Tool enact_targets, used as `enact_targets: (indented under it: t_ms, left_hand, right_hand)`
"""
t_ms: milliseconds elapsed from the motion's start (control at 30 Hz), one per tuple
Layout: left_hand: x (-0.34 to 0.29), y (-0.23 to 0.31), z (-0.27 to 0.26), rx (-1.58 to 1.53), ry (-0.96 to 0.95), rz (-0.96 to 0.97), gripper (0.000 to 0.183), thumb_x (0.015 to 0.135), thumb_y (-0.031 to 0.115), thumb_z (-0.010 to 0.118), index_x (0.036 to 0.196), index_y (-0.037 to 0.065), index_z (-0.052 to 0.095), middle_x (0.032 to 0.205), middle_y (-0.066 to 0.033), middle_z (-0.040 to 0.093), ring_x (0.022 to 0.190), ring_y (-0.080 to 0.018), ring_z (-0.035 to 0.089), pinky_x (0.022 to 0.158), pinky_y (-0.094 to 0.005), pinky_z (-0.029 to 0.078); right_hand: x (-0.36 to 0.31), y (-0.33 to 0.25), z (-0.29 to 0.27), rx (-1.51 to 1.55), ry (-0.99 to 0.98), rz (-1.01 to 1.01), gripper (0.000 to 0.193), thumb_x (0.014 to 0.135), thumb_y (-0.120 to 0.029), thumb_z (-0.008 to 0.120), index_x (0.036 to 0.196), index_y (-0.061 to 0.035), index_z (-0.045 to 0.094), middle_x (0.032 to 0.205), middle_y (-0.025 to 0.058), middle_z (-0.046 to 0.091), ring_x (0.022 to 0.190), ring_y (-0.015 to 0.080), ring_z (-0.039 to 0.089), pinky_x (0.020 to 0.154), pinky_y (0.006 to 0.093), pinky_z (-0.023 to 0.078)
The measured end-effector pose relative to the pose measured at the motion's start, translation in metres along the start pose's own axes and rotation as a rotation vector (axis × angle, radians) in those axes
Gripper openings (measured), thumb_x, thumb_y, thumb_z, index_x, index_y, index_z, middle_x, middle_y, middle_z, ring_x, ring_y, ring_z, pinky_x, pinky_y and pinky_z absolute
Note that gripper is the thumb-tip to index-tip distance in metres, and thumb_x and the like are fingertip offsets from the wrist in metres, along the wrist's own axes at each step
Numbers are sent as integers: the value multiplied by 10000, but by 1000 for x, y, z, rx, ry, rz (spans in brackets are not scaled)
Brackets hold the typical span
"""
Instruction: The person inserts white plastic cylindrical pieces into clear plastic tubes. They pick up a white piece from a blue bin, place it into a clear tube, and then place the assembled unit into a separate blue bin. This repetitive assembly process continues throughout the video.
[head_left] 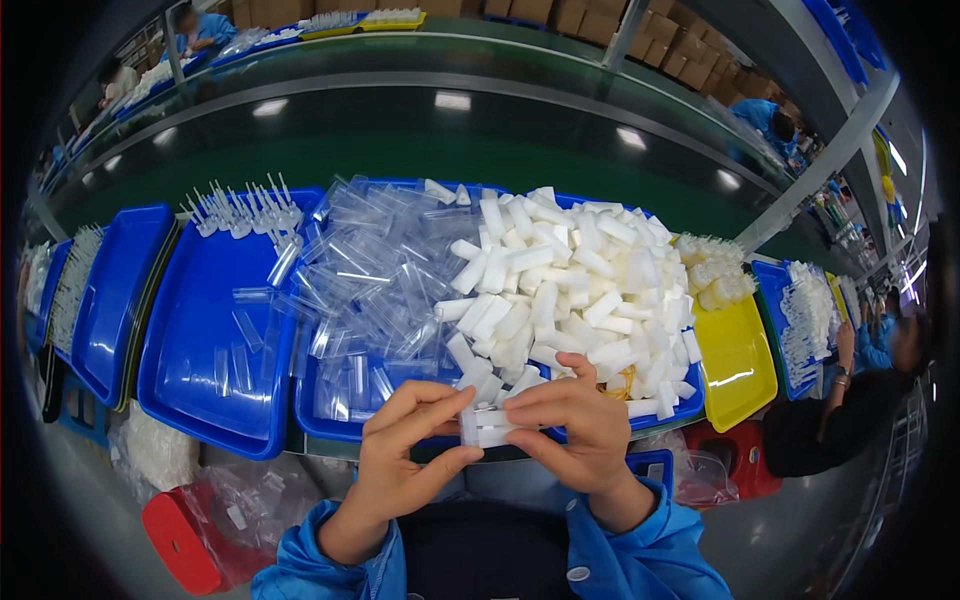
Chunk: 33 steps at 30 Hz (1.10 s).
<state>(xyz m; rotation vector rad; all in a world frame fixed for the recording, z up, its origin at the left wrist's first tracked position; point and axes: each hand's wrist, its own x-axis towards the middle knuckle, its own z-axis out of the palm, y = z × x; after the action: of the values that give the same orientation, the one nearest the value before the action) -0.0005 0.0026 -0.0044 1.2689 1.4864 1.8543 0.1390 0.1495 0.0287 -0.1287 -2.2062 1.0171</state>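
Observation:
Over the front edge of a large blue tray (312, 405), my two hands meet on a small item. My left hand (400, 450) is closed, with thumb and fingers pinching the clear plastic sleeve (467, 428) at the item's left end. My right hand (580, 430) is closed around white foam-like pieces (494, 428) at its right end. How far the white pieces sit inside the sleeve I cannot tell. Behind my hands, the tray holds a heap of clear plastic sleeves (370, 260) on the left and a pile of white blocks (560, 270) on the right.
Left stands another blue tray (200, 340) with white stemmed parts (245, 212) at its far end and a few loose sleeves. A yellow tray (740, 365) adjoins on the right. Beyond runs a green conveyor belt (400, 150). A red stool (180, 540) stands below left. A person (840, 390) is at right.

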Motion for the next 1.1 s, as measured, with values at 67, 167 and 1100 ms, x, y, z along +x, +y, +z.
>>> enact_targets:
  t_ms: [67,167,1100]
  left_hand:
    - [1,2,-2,53,-21,4,506,714,-23,773,1191,-63,609,1108,-156,559,966,-210,630,806,-291,572]
    - [1,6,-3,147,-48,39,510,693,-16,784,1175,-59,622,1111,-158,564,894,-184,643,749,-265,568]
    - [3,-2,4,-325,123,-48,480,695,-134,738,1148,-87,584,1182,-153,480,1052,-228,596,886,-330,548]
  right_hand:
    - [1,1,1,-6,-29,-21,140,737,-49,758,863,-78,705,907,54,717,832,160,674,1031,468,333]
    - [5,0,3,2,-116,-84,120,777,-52,729,892,-75,703,911,28,706,833,151,668,1030,483,362]
    - [82,69,-68,-1108,-78,-51,170,657,-82,695,796,-107,600,829,65,549,852,248,544,803,408,333]
